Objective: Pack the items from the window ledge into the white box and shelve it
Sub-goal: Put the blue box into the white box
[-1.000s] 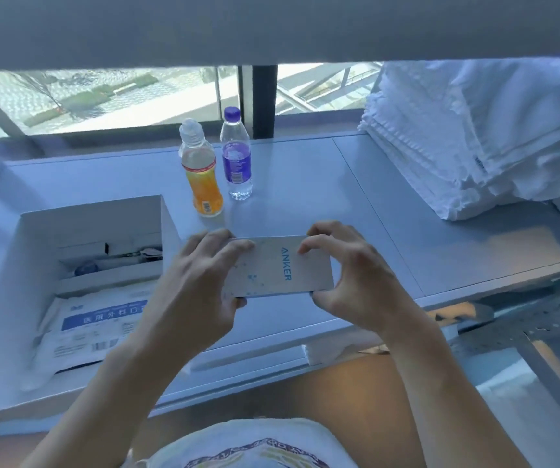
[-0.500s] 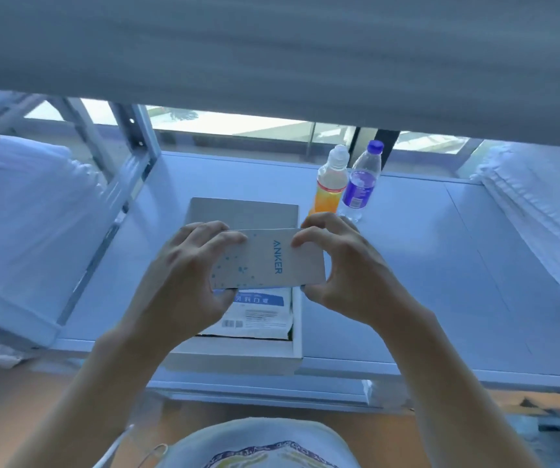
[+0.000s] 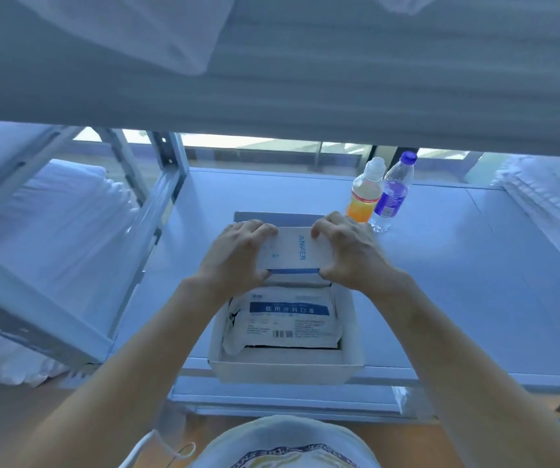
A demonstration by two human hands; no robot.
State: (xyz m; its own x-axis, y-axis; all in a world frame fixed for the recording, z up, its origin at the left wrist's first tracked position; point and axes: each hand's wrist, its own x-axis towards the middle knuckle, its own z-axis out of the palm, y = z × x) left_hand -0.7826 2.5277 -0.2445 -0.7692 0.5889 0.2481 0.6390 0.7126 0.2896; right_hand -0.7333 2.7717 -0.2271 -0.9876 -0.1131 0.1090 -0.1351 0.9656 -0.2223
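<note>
Head view: a person's left hand point(image 3: 238, 255) and right hand point(image 3: 346, 255) grip the two short ends of a small Anker carton point(image 3: 290, 253), fingers curled over its far edge and thumbs under the near one, holding it level over the far half of the white box point(image 3: 285, 368). The two-handed hold appears meant to keep the carton square to the box walls so it can drop into the space behind the packet of surgical masks point(image 3: 285, 319), which already lies flat in the near half. The box sits at the front edge of the pale surface point(image 3: 457, 282), within easy reach. An orange drink bottle point(image 3: 366, 194) and a water bottle point(image 3: 391, 194) stand upright just beside it, apparently still to be packed.
</note>
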